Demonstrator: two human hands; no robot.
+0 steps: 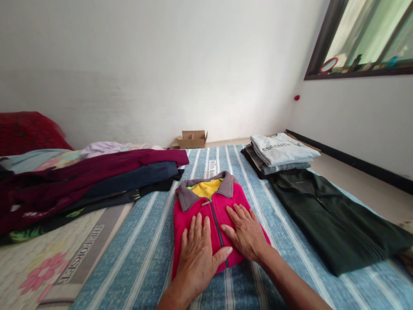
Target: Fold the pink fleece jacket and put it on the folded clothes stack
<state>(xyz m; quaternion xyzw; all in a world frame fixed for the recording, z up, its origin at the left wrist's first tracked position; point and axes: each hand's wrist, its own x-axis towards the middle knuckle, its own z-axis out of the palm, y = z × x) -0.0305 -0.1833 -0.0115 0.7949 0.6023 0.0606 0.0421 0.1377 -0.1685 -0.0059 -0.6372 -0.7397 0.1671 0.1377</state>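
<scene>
A folded pink zip jacket [217, 212] with a grey collar and yellow lining lies in front of me on a blue striped bed sheet [142, 258]. My left hand [197, 247] rests flat on the jacket's left front, fingers stretched out and thumb over the zipper. On the right front lies my right hand [243, 230], also flat with its fingers spread. Neither hand grips the fabric. The zipper is closed up to near the collar, and the jacket's lower part is partly hidden by my hands.
A folded dark green jacket [332, 219] lies at the right, with a stack of folded shirts [284, 148] behind it. Long maroon and dark garments [97, 172] spread across the left. A small cardboard box [192, 140] stands by the back wall, and a window [364, 43] is at upper right.
</scene>
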